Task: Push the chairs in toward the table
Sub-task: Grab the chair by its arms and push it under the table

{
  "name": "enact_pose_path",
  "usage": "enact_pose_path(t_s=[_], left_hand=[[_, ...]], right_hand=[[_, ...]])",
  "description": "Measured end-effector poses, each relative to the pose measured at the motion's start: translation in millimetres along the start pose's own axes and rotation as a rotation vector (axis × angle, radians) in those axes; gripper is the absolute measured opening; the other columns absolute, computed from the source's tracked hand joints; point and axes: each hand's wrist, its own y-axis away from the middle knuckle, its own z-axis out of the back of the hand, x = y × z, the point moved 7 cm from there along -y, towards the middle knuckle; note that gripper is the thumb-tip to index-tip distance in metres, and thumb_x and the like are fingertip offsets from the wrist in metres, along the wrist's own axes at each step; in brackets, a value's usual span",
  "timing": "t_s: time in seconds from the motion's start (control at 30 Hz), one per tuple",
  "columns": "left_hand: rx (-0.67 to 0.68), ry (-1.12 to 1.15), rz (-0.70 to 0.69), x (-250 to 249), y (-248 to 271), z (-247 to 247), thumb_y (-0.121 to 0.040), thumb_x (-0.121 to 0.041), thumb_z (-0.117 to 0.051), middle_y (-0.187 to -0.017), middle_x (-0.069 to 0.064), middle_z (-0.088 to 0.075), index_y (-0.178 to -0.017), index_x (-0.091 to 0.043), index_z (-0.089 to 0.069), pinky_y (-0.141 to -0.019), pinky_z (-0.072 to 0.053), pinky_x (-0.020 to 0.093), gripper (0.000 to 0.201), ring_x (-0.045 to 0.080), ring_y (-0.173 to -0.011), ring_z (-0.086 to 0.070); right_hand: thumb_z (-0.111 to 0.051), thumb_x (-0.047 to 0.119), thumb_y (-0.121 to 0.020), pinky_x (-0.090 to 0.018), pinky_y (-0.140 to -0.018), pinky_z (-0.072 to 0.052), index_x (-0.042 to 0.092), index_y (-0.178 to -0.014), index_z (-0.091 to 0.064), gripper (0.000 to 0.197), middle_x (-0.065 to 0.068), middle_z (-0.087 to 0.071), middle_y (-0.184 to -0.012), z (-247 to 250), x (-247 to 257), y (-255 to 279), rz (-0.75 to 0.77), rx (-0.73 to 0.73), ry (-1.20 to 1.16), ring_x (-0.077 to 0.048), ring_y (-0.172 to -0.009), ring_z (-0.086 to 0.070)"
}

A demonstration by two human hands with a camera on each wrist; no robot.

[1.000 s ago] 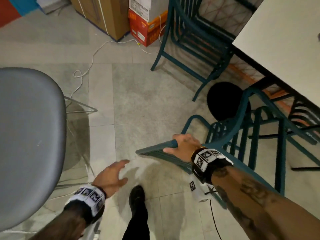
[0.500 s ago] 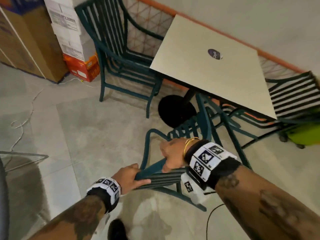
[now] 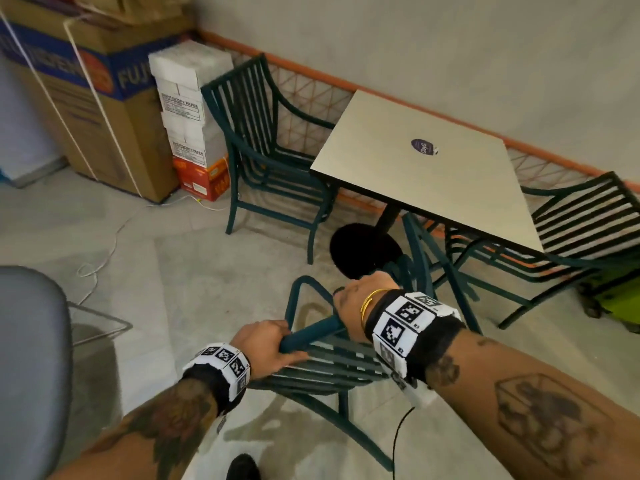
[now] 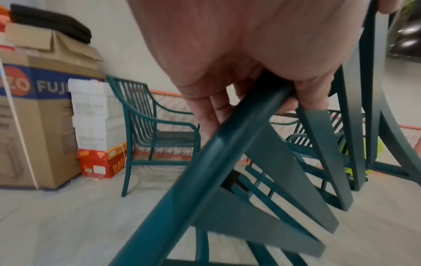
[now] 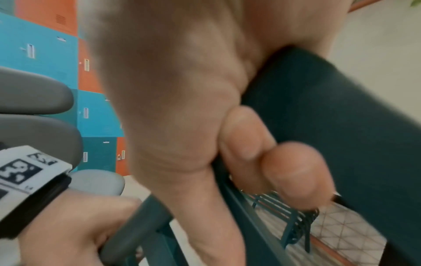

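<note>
A teal metal chair point(image 3: 332, 362) stands just in front of me, its seat facing the square beige table point(image 3: 426, 168). My left hand point(image 3: 266, 344) grips the left end of its top rail point(image 4: 205, 162). Further along the same rail my right hand point(image 3: 360, 299) grips it too, fingers point(image 5: 293, 178) curled round the bar. A second teal chair point(image 3: 263, 161) stands at the table's left side, a little away from it. A third teal chair point(image 3: 581, 230) sits at the right side, partly under the top.
Cardboard and paper boxes point(image 3: 187, 119) are stacked against the wall on the left. A grey chair back point(image 3: 31, 358) fills the left edge. A white cable point(image 3: 114, 237) lies on the floor, and the table's black round base point(image 3: 363, 247) is under the top.
My left hand came up from the air and took hold of the chair's top rail beside the right hand. My view swung up from the floor to the table and wall.
</note>
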Motion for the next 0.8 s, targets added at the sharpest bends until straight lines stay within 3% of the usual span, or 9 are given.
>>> enact_pose_path(t_s=[0.07,0.2,0.4,0.53,0.67,0.8], left_hand=[[-0.075,-0.065,-0.021,-27,9,14,-0.076,-0.069,-0.055,-0.081,-0.007,-0.061,-0.086,-0.030,-0.059,-0.068,-0.050,0.033,0.041,0.016,-0.072,-0.059],[-0.190,-0.264,-0.129,-117,33,36,-0.079,-0.061,-0.058,-0.089,-0.005,-0.061,-0.098,-0.026,-0.064,-0.073,-0.051,0.036,0.040,0.020,-0.083,-0.062],[-0.110,-0.577,-0.273,-233,65,-13,-0.084,-0.056,-0.055,-0.097,0.004,-0.064,-0.094,-0.014,-0.062,-0.066,-0.041,0.035,0.043,0.029,-0.087,-0.062],[0.009,-0.628,-0.275,-249,83,-68,-0.087,-0.052,-0.053,-0.095,0.004,-0.061,-0.096,-0.015,-0.063,-0.067,-0.046,0.038,0.040,0.027,-0.081,-0.059],[0.000,-0.606,-0.316,-267,88,-107,-0.089,-0.046,-0.053,-0.099,0.005,-0.062,-0.100,-0.015,-0.060,-0.066,-0.046,0.037,0.033,0.025,-0.083,-0.059],[-0.016,-0.501,-0.307,-277,92,-134,-0.087,-0.047,-0.056,-0.111,0.000,-0.057,-0.112,-0.025,-0.049,-0.074,-0.050,0.039,0.034,0.022,-0.098,-0.057]], right_hand=[[-0.061,0.033,-0.090,-0.042,-0.088,-0.040,0.018,-0.130,-0.050,0.045,-0.002,-0.055,-0.131,-4,-21,36,-0.085,-0.052,-0.009,-0.027,-0.119,-0.054],[-0.057,0.037,-0.089,-0.043,-0.088,-0.041,0.022,-0.122,-0.051,0.037,-0.004,-0.056,-0.123,-47,-70,118,-0.203,-0.177,-0.097,-0.028,-0.112,-0.057],[-0.048,0.048,-0.089,-0.043,-0.096,-0.037,0.027,-0.126,-0.048,0.043,-0.004,-0.057,-0.123,-189,-102,193,-0.308,-0.223,-0.281,-0.025,-0.115,-0.054],[-0.048,0.045,-0.092,-0.042,-0.095,-0.037,0.033,-0.120,-0.053,0.031,0.001,-0.063,-0.110,-258,-83,206,-0.283,-0.250,-0.373,-0.022,-0.104,-0.059],[-0.052,0.037,-0.092,-0.041,-0.092,-0.035,0.032,-0.110,-0.057,0.020,0.006,-0.059,-0.086,-304,-80,216,-0.291,-0.260,-0.465,-0.021,-0.094,-0.062],[-0.050,0.042,-0.091,-0.039,-0.083,-0.031,0.032,-0.104,-0.058,0.018,0.007,-0.055,-0.078,-360,-86,226,-0.343,-0.221,-0.477,-0.021,-0.085,-0.061]])
